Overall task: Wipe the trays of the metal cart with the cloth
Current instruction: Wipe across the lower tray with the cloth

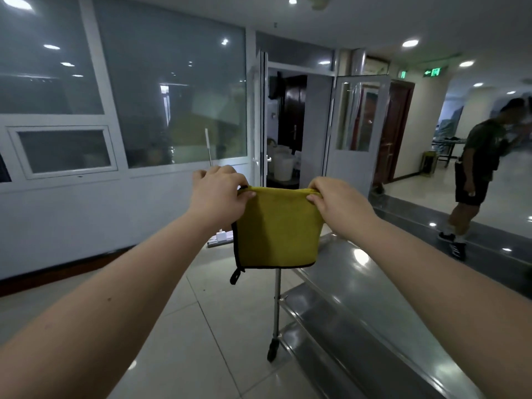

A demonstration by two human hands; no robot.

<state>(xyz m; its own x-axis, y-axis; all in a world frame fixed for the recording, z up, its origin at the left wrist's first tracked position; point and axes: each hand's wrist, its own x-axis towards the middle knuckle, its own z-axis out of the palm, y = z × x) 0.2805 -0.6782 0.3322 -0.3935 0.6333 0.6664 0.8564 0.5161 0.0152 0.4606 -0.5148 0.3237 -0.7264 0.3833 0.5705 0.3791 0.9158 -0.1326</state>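
Note:
A yellow cloth with black edging and a small black loop hangs in the air in front of me. My left hand pinches its top left corner. My right hand pinches its top right corner, so the cloth is stretched flat between them. Below and to the right stands the metal cart. Its shiny top tray runs away from me, with lower trays showing at its left side. The cloth hangs above the far end of the cart and does not touch it.
A cart leg with a black caster stands on the tiled floor. A flat mop leans by the white glazed wall at left. An open doorway is ahead. A person stands at the right, beyond a dark step.

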